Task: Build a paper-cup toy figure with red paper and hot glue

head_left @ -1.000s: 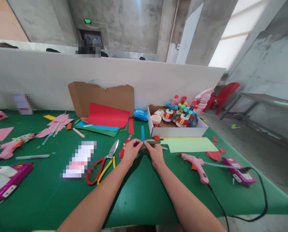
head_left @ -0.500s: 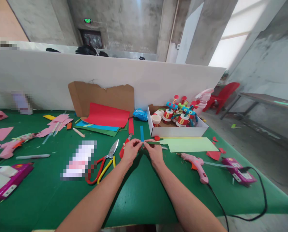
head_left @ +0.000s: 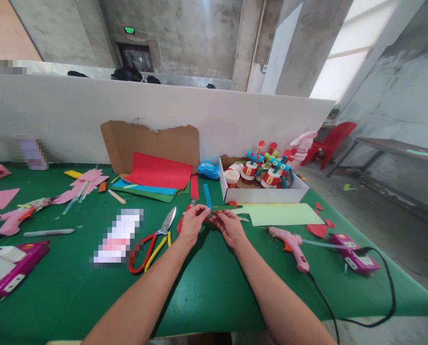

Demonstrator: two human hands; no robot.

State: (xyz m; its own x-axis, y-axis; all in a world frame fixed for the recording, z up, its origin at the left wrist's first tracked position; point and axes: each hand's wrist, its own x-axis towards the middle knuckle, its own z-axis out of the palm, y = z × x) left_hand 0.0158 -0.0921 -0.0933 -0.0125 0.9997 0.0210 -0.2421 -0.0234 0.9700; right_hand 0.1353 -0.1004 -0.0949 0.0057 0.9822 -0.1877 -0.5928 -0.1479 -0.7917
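In front of me, my left hand (head_left: 195,223) pinches the near end of a blue paper strip (head_left: 207,194), which points away and leans slightly left. Close beside it, my right hand (head_left: 230,226) has its fingers bent together at the same spot. A dark green paper strip (head_left: 224,208) runs rightward from there, behind the right fingers. The two strips meet at my fingertips, which partly cover the join. A red-handled tool (head_left: 181,223) lies behind my left hand. Scissors (head_left: 161,234) with red handles and yellow-handled pliers (head_left: 158,251) lie left of it.
A white box (head_left: 266,195) holds cup figures with springs. Light green paper (head_left: 285,215) lies before it. At right are a pink glue gun (head_left: 289,245) and a purple power strip (head_left: 355,255) with a cord. Coloured sheets (head_left: 159,171) rest against cardboard (head_left: 151,139).
The blue strip has tilted to the left. My right fingers have shifted and curled around the join, while the left hand keeps its pinch nearly in place.
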